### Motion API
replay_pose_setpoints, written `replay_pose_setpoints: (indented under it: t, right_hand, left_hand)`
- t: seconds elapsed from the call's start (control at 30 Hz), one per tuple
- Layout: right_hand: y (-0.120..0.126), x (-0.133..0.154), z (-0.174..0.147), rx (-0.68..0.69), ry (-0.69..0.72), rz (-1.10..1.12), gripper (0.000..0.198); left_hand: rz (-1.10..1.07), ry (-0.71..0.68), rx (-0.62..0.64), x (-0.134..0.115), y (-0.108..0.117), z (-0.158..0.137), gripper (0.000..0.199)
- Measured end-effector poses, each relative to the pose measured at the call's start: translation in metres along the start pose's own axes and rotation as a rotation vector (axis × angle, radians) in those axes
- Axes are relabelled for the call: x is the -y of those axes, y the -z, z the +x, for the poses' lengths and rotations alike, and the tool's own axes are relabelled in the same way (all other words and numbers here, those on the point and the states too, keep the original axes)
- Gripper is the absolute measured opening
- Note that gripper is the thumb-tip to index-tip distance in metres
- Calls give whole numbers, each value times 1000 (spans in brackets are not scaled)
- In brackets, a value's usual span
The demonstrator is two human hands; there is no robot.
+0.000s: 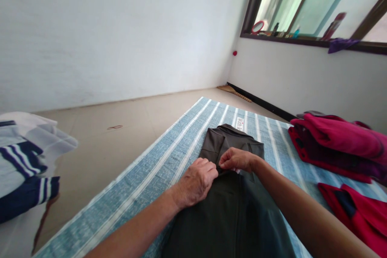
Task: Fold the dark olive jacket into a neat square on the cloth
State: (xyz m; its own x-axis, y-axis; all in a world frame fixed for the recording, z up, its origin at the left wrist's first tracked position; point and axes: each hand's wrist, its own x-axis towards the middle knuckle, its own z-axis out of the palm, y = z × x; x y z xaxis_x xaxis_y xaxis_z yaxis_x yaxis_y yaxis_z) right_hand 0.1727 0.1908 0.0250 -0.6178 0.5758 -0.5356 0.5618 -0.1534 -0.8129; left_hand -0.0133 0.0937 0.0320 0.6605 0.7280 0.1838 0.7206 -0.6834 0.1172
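A dark grey garment with a collar (236, 213) lies lengthwise on a blue and white striped cloth (157, 169), its collar end pointing away from me. The far part looks folded inward, while the near part spreads toward me. My left hand (198, 179) is closed on the garment's fabric at its middle. Right beside it, my right hand (237, 159) pinches the same fabric, fingertips almost meeting the left ones. A small white bit, perhaps a label, shows under the right hand. The fabric inside both grips is mostly hidden.
To the right sit a stack of folded pink and dark red clothes (338, 141) and a red folded garment (359, 213). White and navy clothing (24, 165) is at the left. A thin loop (115, 127) lies on the tiled floor. Small items line the windowsill (302, 41).
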Motion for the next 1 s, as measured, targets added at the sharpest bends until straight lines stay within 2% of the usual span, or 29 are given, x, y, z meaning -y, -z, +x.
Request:
replay_pose_setpoints:
  t: [0.07, 0.23, 0.37, 0.53, 0.7, 0.8, 1.0]
  right_hand:
    - [0, 0, 0, 9, 1, -8, 6]
    - [-1, 0, 2, 13, 2, -33, 6]
    - [-2, 0, 2, -4, -1, -60, 7]
    - [-1, 3, -2, -16, -31, -120, 5]
    - [7, 10, -10, 78, -38, -156, 10]
    - [9, 11, -11, 139, -95, -212, 15]
    - [8, 6, -7, 117, -68, -244, 12]
  left_hand:
    - [-12, 35, 33, 0, 1, 3, 11]
    - [-67, 174, 180, 2, 7, 17, 21]
    - [-100, 184, 233, 8, 8, 31, 14]
    - [-220, 140, 246, 15, 15, 34, 13]
    - [-341, 173, 261, 15, 36, 30, 8]
    - [-391, 197, 247, 15, 42, 34, 6]
    - [-518, 337, 207, 27, 18, 44, 4]
